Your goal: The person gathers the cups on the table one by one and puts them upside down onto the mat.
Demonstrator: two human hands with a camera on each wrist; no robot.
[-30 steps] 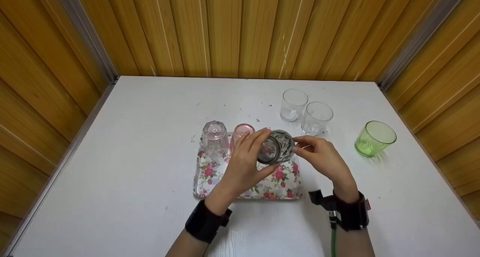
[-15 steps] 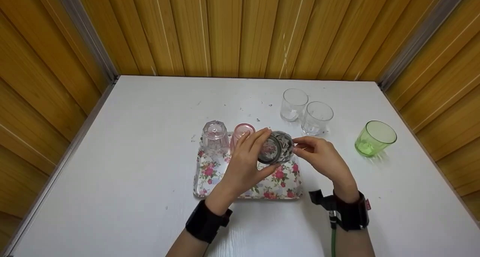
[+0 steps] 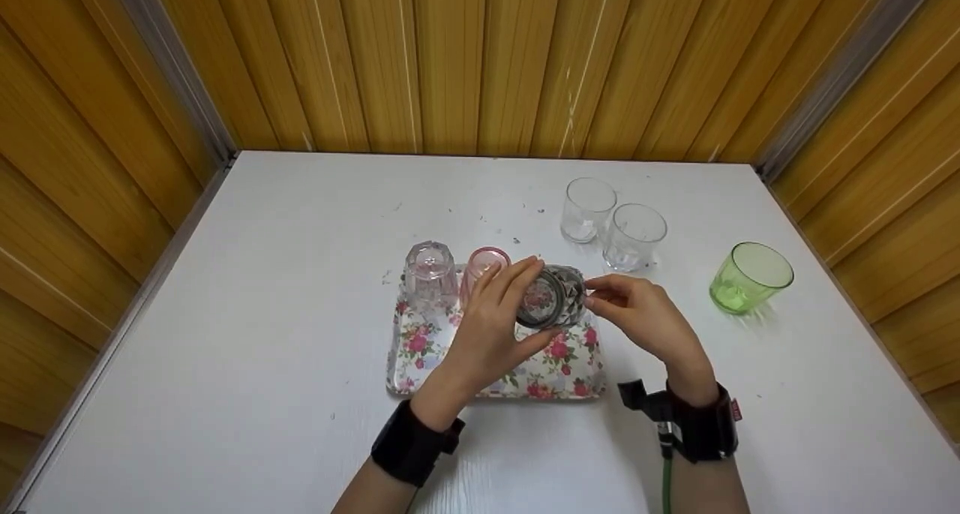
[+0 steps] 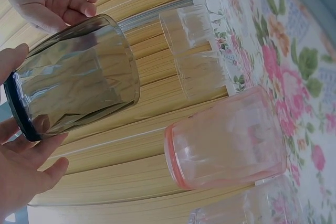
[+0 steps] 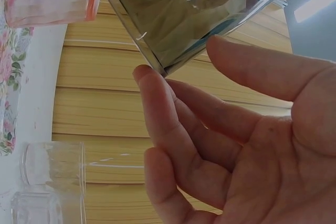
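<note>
At centre frame, over the flowered tray (image 3: 420,364): one smoky glass (image 3: 572,296), tipped base-up. I log left hand (image 3: 491,323) half-closed round its base; right hand (image 3: 654,315) pinching near its rim, presumably split between ends for steadiness.

Smoky grey glass (image 3: 568,298); pink glass (image 4: 226,140); green glass (image 3: 750,280); white tray (image 3: 427,353), pink-rose floral print; yellow-brown wood-grain wall (image 3: 480,64).

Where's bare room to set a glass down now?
Bare: the front right corner of the tray; the table left of it; more table in front of the green glass.
Crowded: the tray's back left, with the faceted glass and pink glass; and above the tray, where the left hand and right hand hold the dark glass.
</note>
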